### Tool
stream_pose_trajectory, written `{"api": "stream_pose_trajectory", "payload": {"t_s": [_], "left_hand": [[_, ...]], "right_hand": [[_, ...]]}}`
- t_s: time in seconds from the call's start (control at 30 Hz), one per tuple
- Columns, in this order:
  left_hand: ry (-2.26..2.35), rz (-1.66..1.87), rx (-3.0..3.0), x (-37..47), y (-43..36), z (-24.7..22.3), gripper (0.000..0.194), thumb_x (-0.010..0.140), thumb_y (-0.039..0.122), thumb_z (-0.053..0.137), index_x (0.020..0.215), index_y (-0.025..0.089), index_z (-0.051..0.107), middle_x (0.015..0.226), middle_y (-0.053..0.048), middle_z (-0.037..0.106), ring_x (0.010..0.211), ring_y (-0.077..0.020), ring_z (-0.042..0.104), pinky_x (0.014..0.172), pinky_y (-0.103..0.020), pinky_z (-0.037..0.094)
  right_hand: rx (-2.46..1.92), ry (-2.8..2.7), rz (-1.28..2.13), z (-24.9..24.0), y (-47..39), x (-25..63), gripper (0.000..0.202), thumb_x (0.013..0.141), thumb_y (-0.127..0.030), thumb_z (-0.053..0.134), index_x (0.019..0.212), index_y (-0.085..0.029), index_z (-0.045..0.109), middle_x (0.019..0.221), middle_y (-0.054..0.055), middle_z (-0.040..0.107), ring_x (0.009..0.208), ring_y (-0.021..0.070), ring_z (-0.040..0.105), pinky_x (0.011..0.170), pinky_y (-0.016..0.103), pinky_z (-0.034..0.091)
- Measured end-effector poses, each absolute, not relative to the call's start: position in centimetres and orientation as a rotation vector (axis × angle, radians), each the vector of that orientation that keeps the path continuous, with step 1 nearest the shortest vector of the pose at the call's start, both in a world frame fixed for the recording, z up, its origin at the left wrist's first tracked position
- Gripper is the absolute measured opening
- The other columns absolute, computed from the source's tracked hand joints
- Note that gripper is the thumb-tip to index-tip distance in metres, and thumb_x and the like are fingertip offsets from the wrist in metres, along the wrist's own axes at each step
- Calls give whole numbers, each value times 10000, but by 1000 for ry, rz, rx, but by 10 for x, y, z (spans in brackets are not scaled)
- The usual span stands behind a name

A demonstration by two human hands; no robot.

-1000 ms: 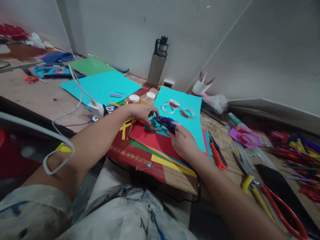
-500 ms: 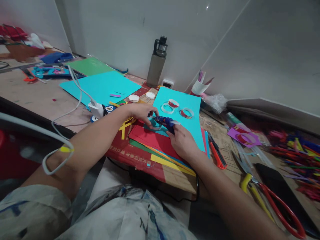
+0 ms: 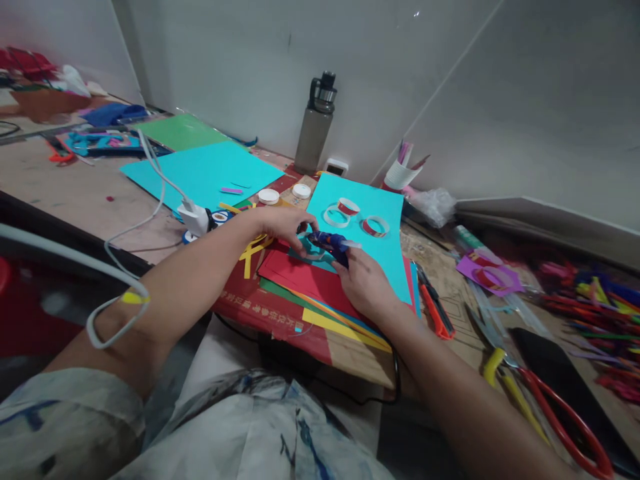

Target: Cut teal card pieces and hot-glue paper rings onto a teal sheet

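Note:
My right hand (image 3: 365, 280) is wrapped round a dark blue glue gun (image 3: 336, 245), whose nozzle points left; a pale glue stick juts from its back. My left hand (image 3: 293, 230) curves round a thin whitish ring (image 3: 314, 255) at the near left edge of a turquoise sheet (image 3: 385, 257). The gun's tip lies close to the left fingers; whether it touches the ring is too small to tell. Farther back on the sheet are a red-and-white ring (image 3: 349, 207), a white ring (image 3: 336, 217) and another red-and-white ring (image 3: 375, 227).
A bottle (image 3: 315, 127) stands by the wall. Two white lids (image 3: 269, 196) lie behind my left hand. At the right are an orange cutter (image 3: 437, 313), pliers (image 3: 493, 367), a black phone (image 3: 560, 387) and colourful strips (image 3: 605, 320). A white cable (image 3: 120, 273) hangs over my left forearm.

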State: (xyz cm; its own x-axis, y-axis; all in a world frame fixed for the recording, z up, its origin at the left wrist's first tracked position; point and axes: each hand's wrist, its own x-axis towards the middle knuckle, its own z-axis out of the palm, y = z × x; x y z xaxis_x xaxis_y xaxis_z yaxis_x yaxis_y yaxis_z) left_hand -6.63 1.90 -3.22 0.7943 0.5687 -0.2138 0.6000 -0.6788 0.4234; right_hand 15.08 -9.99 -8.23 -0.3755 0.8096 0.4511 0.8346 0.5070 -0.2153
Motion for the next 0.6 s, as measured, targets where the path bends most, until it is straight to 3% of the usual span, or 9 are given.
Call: {"api": "stream_pose_trajectory", "payload": {"t_s": [0.6], "left_hand": [[867, -51, 2492, -66, 19, -34, 692, 609, 462, 723, 1223, 188, 558, 1007, -52, 618, 813, -165, 550, 677, -247, 348]], "right_hand": [[-1322, -2229, 12, -79, -101, 147, 265, 902, -241, 465, 1119, -109, 540, 1048, 174, 642, 1007, 272, 612, 846, 404, 514]]}}
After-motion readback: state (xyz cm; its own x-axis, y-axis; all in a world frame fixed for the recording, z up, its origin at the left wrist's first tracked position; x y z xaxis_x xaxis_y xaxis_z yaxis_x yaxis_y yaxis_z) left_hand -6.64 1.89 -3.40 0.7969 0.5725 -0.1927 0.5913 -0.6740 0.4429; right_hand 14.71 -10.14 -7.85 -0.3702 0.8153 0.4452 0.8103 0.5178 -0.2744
